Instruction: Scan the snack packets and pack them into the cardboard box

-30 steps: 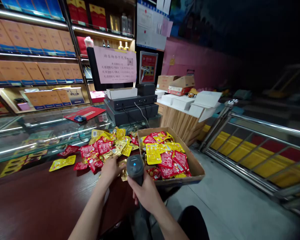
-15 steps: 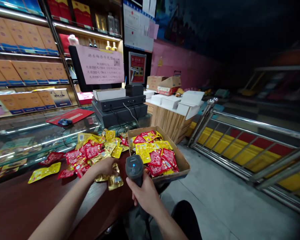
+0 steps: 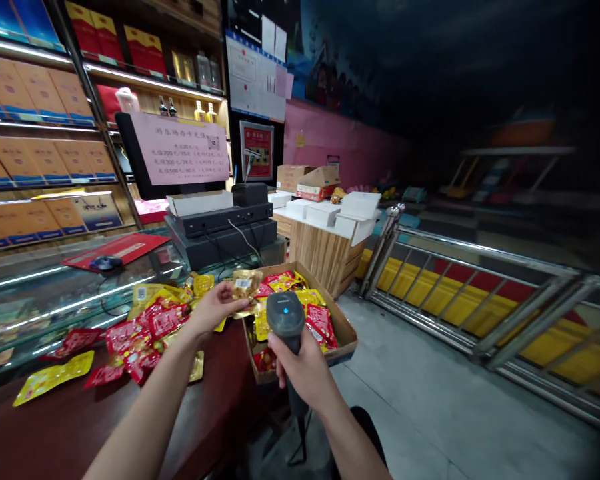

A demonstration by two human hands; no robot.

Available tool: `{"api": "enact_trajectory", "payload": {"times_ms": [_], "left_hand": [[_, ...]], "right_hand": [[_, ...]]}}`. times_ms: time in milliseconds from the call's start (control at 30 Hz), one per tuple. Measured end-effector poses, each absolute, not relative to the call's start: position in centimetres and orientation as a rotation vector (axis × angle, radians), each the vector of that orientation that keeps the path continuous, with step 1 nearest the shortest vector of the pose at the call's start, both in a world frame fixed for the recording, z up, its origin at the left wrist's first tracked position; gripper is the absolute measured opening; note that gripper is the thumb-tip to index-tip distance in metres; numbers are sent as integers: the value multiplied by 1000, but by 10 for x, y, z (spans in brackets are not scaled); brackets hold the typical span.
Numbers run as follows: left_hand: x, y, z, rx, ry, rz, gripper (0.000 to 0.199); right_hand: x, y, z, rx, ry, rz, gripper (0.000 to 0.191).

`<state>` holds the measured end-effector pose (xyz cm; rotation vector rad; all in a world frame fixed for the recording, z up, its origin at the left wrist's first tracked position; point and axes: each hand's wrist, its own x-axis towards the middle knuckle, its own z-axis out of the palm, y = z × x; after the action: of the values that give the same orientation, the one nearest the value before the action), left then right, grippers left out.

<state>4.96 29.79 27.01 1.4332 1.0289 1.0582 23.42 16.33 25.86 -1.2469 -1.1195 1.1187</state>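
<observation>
Between the fingers of my left hand (image 3: 219, 308) is a small gold snack packet (image 3: 245, 285) with a pale label facing up. It is raised by the near-left edge of an open cardboard box (image 3: 347, 340). My right hand (image 3: 303, 367) is wrapped round the handle of a dark barcode scanner (image 3: 286, 317), its blue light lit and a cable hanging below. The scanner's head covers part of the red and yellow packets (image 3: 320, 323) in the box. To the left, a loose pile of red and yellow packets (image 3: 150, 330) lies on the counter.
A glass display counter (image 3: 75, 300) runs along the left, with a red mat and a mouse (image 3: 106, 263). Behind stand a monitor with a pink sign (image 3: 180, 150) and a cash drawer (image 3: 225, 243). A metal railing (image 3: 460, 267) borders the floor at right.
My left hand has lifted a gold packet from the counter up to the box's edge. The scanner is still in my right hand, and the whole view has shifted slightly.
</observation>
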Motion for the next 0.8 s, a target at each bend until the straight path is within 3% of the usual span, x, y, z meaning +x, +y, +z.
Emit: {"api": "enact_trajectory", "payload": {"times_ms": [267,800], "left_hand": [[144,278,261,1385,917,1103,44],[155,281,256,1377,899,1083,33]], "right_hand": [[241,160,275,-1289,-1126,1079,25],[248,161,272,-1320,-1080,1062,23]]}}
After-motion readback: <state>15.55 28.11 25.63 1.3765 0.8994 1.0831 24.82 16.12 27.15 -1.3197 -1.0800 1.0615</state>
